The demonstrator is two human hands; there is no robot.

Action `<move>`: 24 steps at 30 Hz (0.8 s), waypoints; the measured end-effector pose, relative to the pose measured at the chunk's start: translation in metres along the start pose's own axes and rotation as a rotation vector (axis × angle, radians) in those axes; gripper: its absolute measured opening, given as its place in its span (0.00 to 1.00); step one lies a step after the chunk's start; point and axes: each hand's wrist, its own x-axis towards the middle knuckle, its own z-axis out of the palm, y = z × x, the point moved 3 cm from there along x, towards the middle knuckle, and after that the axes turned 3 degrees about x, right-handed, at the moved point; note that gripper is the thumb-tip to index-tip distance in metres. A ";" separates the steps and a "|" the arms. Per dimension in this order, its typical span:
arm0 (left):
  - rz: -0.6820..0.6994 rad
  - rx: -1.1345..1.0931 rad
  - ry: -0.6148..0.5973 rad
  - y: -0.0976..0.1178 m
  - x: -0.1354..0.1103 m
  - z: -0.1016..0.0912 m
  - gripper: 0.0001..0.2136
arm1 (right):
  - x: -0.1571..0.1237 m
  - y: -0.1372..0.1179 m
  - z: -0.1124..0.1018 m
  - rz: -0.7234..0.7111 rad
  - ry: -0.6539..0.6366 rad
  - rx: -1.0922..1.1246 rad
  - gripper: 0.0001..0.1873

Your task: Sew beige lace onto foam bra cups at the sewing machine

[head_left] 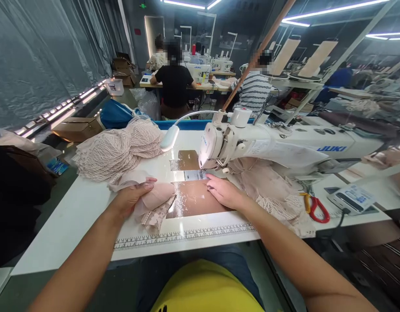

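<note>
My left hand is closed on a pale pink fabric piece, sheer at the top with patterned lace hanging at its lower edge. The piece is left of the sewing machine, apart from the needle. My right hand lies just in front of the presser foot, over the brown plate on the table. Its fingers are pinched round a thin pointed metal tool; most of the tool is hidden in the hand, so its kind does not show.
A stack of beige lace pieces lies at the left, and more sheer and lace fabric at the right under the machine arm. Red-handled scissors rest beside it. A ruler strip runs along the front edge. Two people sit ahead at other machines.
</note>
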 end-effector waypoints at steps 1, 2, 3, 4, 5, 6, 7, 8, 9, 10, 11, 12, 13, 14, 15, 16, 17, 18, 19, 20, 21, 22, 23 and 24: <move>-0.008 -0.017 0.008 0.000 0.000 0.000 0.23 | 0.001 0.000 -0.001 -0.021 -0.026 0.049 0.13; -0.019 -0.030 0.007 0.000 -0.001 0.000 0.23 | 0.000 -0.001 -0.001 -0.035 -0.059 0.121 0.14; -0.027 -0.037 0.002 0.001 -0.002 0.000 0.23 | -0.003 0.000 -0.002 -0.030 -0.084 0.211 0.15; -0.032 -0.037 -0.008 0.002 -0.003 0.001 0.23 | -0.006 0.000 -0.002 -0.010 -0.092 0.307 0.16; -0.033 -0.030 -0.020 0.003 -0.004 0.001 0.23 | -0.009 0.001 -0.003 0.020 -0.079 0.395 0.18; -0.032 -0.020 -0.033 0.004 -0.005 0.002 0.24 | -0.012 0.002 -0.003 0.052 -0.044 0.448 0.19; -0.031 -0.010 -0.047 0.005 -0.006 0.002 0.25 | -0.014 0.003 -0.004 0.077 0.006 0.449 0.19; -0.032 -0.002 -0.063 0.005 -0.006 0.003 0.26 | -0.016 0.003 -0.004 0.087 0.055 0.413 0.19; -0.034 0.002 -0.077 0.005 -0.007 0.003 0.26 | -0.017 0.001 -0.004 0.079 0.074 0.367 0.19; -0.029 0.004 -0.086 0.005 -0.007 0.003 0.27 | -0.017 -0.003 -0.002 0.056 0.056 0.340 0.18; -0.020 0.006 -0.093 0.005 -0.007 0.003 0.27 | -0.018 -0.008 0.000 0.019 -0.003 0.347 0.18; -0.008 0.010 -0.100 0.005 -0.008 0.003 0.27 | -0.019 -0.015 0.004 -0.028 -0.094 0.389 0.19; 0.006 0.014 -0.107 0.005 -0.008 0.003 0.27 | -0.020 -0.023 0.007 -0.075 -0.191 0.455 0.19; 0.021 0.021 -0.120 0.005 -0.009 0.004 0.27 | -0.021 -0.032 0.010 -0.114 -0.266 0.524 0.20; 0.029 0.031 -0.143 0.004 -0.010 0.004 0.28 | -0.021 -0.039 0.011 -0.133 -0.291 0.570 0.21; 0.027 0.042 -0.178 0.004 -0.011 0.005 0.30 | -0.020 -0.046 0.011 -0.133 -0.271 0.597 0.22; 0.018 0.055 -0.220 0.004 -0.011 0.007 0.32 | -0.017 -0.051 0.010 -0.116 -0.225 0.605 0.23; 0.005 0.067 -0.265 0.003 -0.012 0.008 0.34 | -0.013 -0.056 0.009 -0.086 -0.169 0.602 0.24; -0.012 0.083 -0.314 0.002 -0.013 0.009 0.36 | -0.008 -0.060 0.008 -0.054 -0.127 0.600 0.25; -0.026 0.102 -0.360 0.002 -0.015 0.010 0.38 | -0.002 -0.065 0.008 -0.023 -0.112 0.605 0.25; -0.034 0.123 -0.400 0.001 -0.016 0.011 0.39 | 0.005 -0.069 0.008 0.002 -0.119 0.624 0.25; -0.033 0.143 -0.433 0.001 -0.017 0.012 0.40 | 0.013 -0.073 0.009 0.021 -0.140 0.655 0.24; -0.023 0.162 -0.459 0.001 -0.018 0.013 0.39 | 0.021 -0.077 0.011 0.031 -0.167 0.695 0.22; -0.005 0.177 -0.478 0.001 -0.019 0.014 0.38 | 0.028 -0.080 0.014 0.033 -0.196 0.743 0.20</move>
